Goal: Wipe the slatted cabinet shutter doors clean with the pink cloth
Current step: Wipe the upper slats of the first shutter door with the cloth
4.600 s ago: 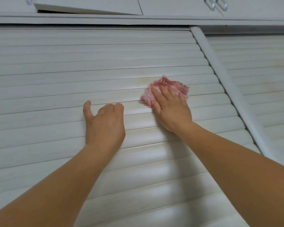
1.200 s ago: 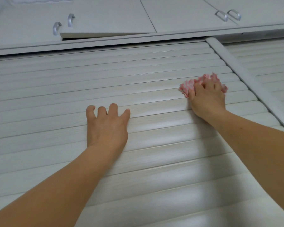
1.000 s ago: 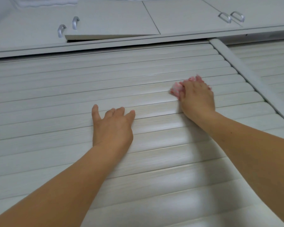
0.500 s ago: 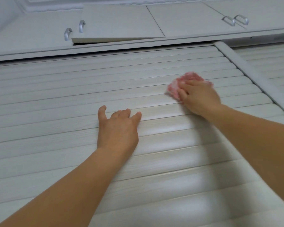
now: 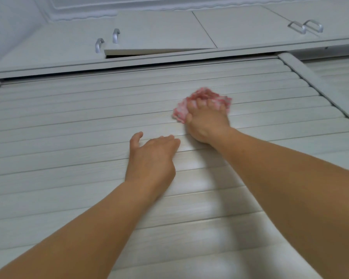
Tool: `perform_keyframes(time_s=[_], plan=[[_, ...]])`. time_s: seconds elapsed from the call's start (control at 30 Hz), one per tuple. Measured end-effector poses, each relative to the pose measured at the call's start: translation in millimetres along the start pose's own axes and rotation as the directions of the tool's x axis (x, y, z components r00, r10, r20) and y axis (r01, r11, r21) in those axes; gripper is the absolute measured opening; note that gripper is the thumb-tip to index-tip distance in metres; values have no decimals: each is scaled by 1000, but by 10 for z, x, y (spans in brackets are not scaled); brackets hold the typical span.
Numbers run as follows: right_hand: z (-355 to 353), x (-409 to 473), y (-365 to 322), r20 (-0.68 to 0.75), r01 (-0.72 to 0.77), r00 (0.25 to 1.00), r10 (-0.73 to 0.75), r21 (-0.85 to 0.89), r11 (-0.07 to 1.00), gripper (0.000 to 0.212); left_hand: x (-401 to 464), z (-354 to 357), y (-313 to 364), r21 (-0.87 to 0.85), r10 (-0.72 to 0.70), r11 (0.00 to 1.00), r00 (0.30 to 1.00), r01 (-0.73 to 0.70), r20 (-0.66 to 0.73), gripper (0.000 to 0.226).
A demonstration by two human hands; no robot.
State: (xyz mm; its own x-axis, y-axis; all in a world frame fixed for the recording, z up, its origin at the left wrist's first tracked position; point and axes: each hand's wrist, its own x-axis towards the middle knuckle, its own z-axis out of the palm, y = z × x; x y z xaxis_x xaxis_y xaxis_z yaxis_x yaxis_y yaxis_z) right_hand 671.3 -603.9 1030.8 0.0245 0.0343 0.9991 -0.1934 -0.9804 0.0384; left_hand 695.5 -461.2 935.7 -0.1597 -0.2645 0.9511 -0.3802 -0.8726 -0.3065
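The white slatted shutter door (image 5: 69, 121) fills most of the view. A bunched pink cloth (image 5: 201, 95) lies against its upper slats, right of centre. My right hand (image 5: 207, 119) covers the cloth and grips it, fingertips bent over the top and thumb at its left edge, pressing it to the slats. My left hand (image 5: 151, 156) rests lower and to the left on the slats, fingers loosely bent, thumb spread, holding nothing. A second shutter door (image 5: 347, 77) shows at the far right.
A vertical white post (image 5: 314, 81) divides the two shutters. Above them runs a row of flat white cabinet doors; one door (image 5: 159, 33) stands slightly ajar. Metal handles (image 5: 107, 40) and another pair of handles (image 5: 305, 27) stick out.
My right hand has slid the cloth leftward along the slats, away from the post, closer to my left hand. My left hand has stayed on the slats. The view has tilted upward.
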Motion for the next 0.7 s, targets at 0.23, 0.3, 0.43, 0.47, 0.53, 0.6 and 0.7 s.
perform_keyframes(time_s=[0.23, 0.3, 0.43, 0.47, 0.53, 0.6, 0.7], plan=[[-70, 94, 402, 96, 108, 989, -109, 16, 994, 51, 42, -18, -122, -105, -2, 994, 1000, 4, 13, 51], [-104, 108, 749, 92, -104, 990, 106, -23, 994, 53, 32, -22, -143, -106, 12, 994, 1000, -8, 28, 52], [-111, 114, 644, 146, -342, 930, 338, 6, 940, 53, -13, -11, -200, -136, 8, 991, 1000, -6, 12, 56], [-106, 133, 501, 129, -309, 943, 306, 4, 951, 53, -17, -7, -209, -138, 5, 990, 1000, -3, 16, 56], [-74, 197, 191, 98, -181, 979, 178, 26, 983, 53, -22, 6, -234, -147, 3, 989, 1000, -1, 15, 57], [-50, 271, -105, 96, -49, 994, 45, 49, 998, 53, -24, 16, -246, -165, -6, 986, 1000, 5, -3, 65], [-25, 294, -476, 154, 132, 978, -141, 64, 989, 51, -10, 25, -246, -173, -20, 985, 999, 13, -41, 64]])
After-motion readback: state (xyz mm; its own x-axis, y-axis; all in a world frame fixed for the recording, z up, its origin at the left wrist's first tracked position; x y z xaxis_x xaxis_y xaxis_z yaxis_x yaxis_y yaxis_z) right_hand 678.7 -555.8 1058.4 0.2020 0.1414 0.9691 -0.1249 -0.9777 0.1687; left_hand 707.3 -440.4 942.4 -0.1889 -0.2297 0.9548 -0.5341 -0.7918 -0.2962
